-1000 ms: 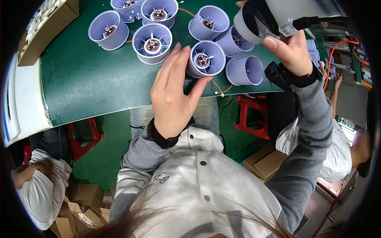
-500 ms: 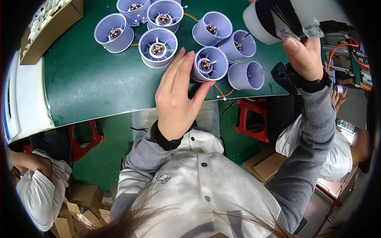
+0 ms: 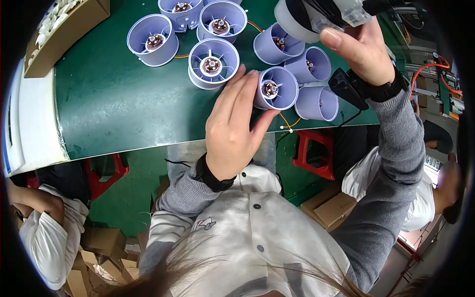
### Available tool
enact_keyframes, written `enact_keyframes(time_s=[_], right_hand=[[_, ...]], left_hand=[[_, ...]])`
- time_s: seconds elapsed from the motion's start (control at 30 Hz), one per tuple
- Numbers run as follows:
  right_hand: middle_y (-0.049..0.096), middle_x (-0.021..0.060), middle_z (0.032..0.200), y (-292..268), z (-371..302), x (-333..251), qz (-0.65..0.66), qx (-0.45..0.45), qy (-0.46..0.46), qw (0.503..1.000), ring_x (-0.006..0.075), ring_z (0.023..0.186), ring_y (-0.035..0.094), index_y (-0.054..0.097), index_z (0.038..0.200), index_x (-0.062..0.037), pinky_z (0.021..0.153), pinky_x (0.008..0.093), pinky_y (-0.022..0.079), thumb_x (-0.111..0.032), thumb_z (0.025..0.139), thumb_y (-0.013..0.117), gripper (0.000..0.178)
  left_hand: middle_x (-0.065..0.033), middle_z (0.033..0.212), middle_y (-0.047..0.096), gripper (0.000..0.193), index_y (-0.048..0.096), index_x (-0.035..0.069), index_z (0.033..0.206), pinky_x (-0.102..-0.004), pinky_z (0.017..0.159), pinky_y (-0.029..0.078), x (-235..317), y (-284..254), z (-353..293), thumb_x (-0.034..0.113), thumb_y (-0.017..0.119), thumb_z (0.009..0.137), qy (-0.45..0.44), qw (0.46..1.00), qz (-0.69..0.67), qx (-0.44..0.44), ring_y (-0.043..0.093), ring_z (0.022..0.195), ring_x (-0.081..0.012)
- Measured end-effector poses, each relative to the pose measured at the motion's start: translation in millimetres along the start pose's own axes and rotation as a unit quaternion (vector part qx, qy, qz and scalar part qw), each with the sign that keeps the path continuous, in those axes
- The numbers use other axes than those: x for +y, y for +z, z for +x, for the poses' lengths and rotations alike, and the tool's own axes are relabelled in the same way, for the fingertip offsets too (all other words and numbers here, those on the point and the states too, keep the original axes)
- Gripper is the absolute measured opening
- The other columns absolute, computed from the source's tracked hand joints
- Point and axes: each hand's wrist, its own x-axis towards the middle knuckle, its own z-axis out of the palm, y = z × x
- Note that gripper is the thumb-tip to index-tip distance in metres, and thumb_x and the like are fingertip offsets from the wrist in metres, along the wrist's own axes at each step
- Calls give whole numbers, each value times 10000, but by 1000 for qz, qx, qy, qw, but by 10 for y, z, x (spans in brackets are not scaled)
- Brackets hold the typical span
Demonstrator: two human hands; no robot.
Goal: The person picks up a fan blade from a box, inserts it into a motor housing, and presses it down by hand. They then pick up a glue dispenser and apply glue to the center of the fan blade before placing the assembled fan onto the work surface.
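Half open, the left hand [image 3: 232,131] touches a lavender housing [image 3: 278,89]; the raised right hand [image 3: 365,54] grips a white device [image 3: 316,15].

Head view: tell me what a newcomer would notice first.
The pale purple cups with coppery centres, clustered across the upper middle of the green table. At upper right, the right hand holds a white cylinder banded in black, while the left hand is at one cup's left side.

A factory-like assembly workshop
Several alike lilac cylinders [image 3: 313,106] with copper-coloured cores [image 3: 212,65] stand on a green bench [image 3: 118,109]; around are people in white tops [image 3: 49,240], red stools [image 3: 302,151], cardboard boxes [image 3: 106,240].
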Motion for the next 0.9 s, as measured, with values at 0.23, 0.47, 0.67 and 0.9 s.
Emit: enact_keyframes(time_s=[0.23, 0.47, 0.67, 0.9], right_hand=[[543, 156, 1199, -2, -50, 36, -23, 26, 2, 999, 240, 1090, 544, 430, 1286, 37, 958, 343, 428, -183, 672, 798, 748], [537, 152, 1214, -77, -155, 90, -29, -1, -18, 999, 242, 1104, 539, 429, 1288, 31, 962, 348, 429, -201, 663, 802, 765], [534, 155, 1218, -20, -170, 87, -37, 23, -4, 999, 243, 1102, 540, 418, 1295, 29, 956, 352, 437, -218, 661, 803, 782], [535, 152, 1208, -61, -184, 105, -56, 12, -7, 998, 244, 1100, 540, 415, 1295, 29, 949, 355, 443, -225, 666, 798, 778]], left_hand=[[-217, 1159, 595, 572, 560, -36, 1181, -381, 889, 484, 6, 6, -8, 74, 799, 673, 9, 1000, 0, 1, 590, 1088, -347], [-209, 1145, 595, 583, 549, -48, 1184, -389, 893, 485, 65, 58, -62, 72, 794, 668, 18, 1000, 6, -5, 583, 1087, -350], [-198, 1115, 594, 612, 530, -66, 1189, -402, 897, 485, 71, 69, -61, 67, 789, 650, 30, 1000, 3, -5, 571, 1080, -362], [-199, 1109, 594, 611, 530, -70, 1183, -402, 894, 486, 89, 83, -70, 66, 789, 647, 31, 1000, 3, -5, 571, 1078, -361]])
